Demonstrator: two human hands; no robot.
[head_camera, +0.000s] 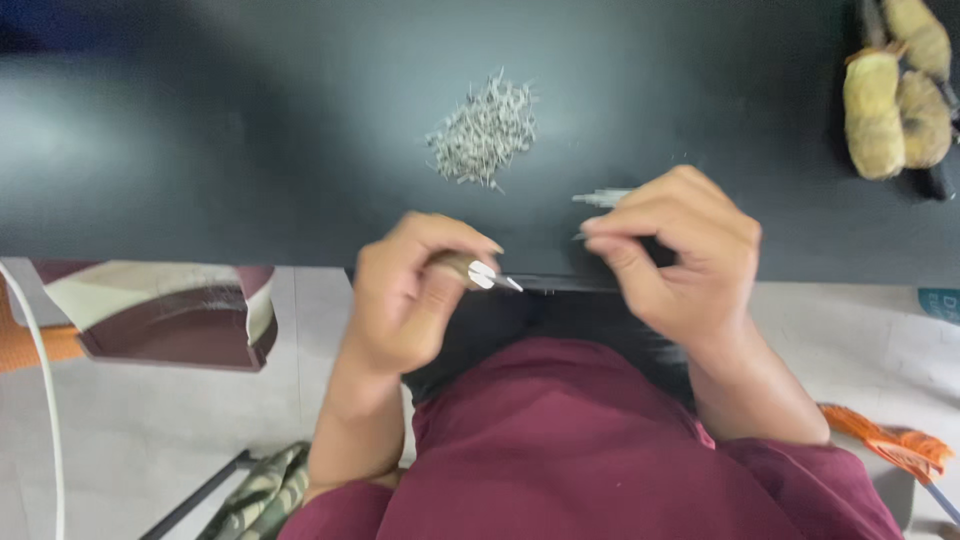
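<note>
My left hand (415, 290) is closed around a small tool with a tan handle and a silvery pointed tip (485, 273), at the near edge of a black table (250, 130). My right hand (680, 255) is beside it, fingers pinched on a thin silvery metal piece; the piece itself is mostly hidden. A few similar thin metal pieces (600, 198) lie just beyond my right hand. A heap of several small grey metal pins (483, 133) rests on the table farther out, above both hands.
Three yellowish fuzzy bundles on dark handles (895, 105) lie at the table's far right. A maroon and cream patterned bag (170, 310) sits below the table at left, a white cable (45, 400) beside it. An orange brush (890, 440) lies on the floor at right.
</note>
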